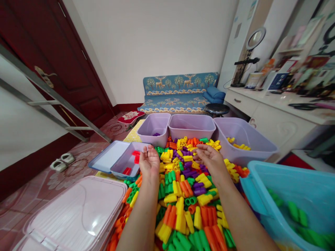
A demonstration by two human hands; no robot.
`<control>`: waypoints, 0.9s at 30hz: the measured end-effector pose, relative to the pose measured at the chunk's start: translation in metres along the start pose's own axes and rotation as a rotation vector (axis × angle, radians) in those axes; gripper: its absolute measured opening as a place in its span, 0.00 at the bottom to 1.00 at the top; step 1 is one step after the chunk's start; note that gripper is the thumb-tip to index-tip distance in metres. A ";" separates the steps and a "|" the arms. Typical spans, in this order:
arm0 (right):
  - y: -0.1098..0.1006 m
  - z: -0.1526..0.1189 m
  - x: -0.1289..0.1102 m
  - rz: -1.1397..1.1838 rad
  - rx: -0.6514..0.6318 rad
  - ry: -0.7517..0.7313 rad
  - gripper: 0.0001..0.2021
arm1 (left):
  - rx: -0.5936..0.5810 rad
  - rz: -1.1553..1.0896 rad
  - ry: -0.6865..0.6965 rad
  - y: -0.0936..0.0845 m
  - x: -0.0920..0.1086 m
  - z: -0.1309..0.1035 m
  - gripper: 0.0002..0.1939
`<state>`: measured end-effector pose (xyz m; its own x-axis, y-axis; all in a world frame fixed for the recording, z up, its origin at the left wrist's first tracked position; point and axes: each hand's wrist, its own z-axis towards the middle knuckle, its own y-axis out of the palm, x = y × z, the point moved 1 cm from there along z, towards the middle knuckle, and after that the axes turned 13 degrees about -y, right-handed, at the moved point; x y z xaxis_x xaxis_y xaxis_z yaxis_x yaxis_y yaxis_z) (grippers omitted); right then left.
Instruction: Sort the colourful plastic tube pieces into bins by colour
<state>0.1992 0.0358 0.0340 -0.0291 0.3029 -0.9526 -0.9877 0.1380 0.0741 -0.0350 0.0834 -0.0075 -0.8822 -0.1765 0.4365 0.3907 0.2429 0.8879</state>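
Hands are hovering open and empty over the pile of blocks (183,195): we are holding the left hand (149,162) palm up at 11 o'clock of the pile, beside the small tray (125,162) of red blocks (135,157), and the right hand (210,160) with fingers loosely spread at 1 o'clock. To sort well, we judge it best to be picking one colour at a time, pinching each block across its middle and dropping it low into its bin.

Blocks are covering a yellow mat on patterned floor tiles. Three lilac bins (192,126) are standing at 12 o'clock, a blue tub (295,195) holding green blocks at 4 o'clock, a pink lid (75,212) at 8 o'clock. A sofa (180,91) is sitting beyond, a desk (277,104) at 2 o'clock.
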 end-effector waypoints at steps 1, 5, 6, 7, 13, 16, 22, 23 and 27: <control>0.000 0.000 0.000 0.000 -0.001 0.000 0.23 | 0.048 -0.029 -0.010 0.001 -0.001 -0.002 0.11; 0.001 -0.001 -0.001 -0.053 -0.033 0.006 0.20 | 0.105 0.256 -0.069 0.010 -0.006 -0.014 0.12; 0.002 -0.001 0.000 -0.078 -0.059 0.011 0.19 | 0.097 0.447 -0.055 0.014 -0.007 -0.017 0.13; 0.003 -0.001 0.001 -0.105 -0.096 0.017 0.18 | 0.081 0.674 -0.020 0.017 -0.008 -0.022 0.15; 0.002 -0.006 0.000 -0.351 -0.438 -0.017 0.13 | 0.007 2.058 0.293 0.037 -0.009 -0.052 0.20; 0.000 -0.015 -0.014 -0.549 -0.697 -0.063 0.18 | -0.019 2.264 0.203 0.039 -0.005 -0.059 0.25; 0.020 -0.038 -0.032 -0.898 -0.953 -0.236 0.30 | -0.195 2.269 0.182 0.039 -0.004 -0.058 0.25; 0.024 -0.038 -0.028 -0.943 -0.932 -0.244 0.28 | -0.240 2.235 0.175 0.038 -0.006 -0.055 0.24; 0.034 -0.027 -0.008 -1.055 -0.705 -0.243 0.22 | -0.362 1.977 0.112 0.029 -0.017 -0.045 0.20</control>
<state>0.1622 0.0125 0.0361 0.7650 0.5256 -0.3721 -0.3860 -0.0883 -0.9183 0.0027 0.0506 0.0173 0.7572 -0.0093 0.6531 0.6528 -0.0242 -0.7572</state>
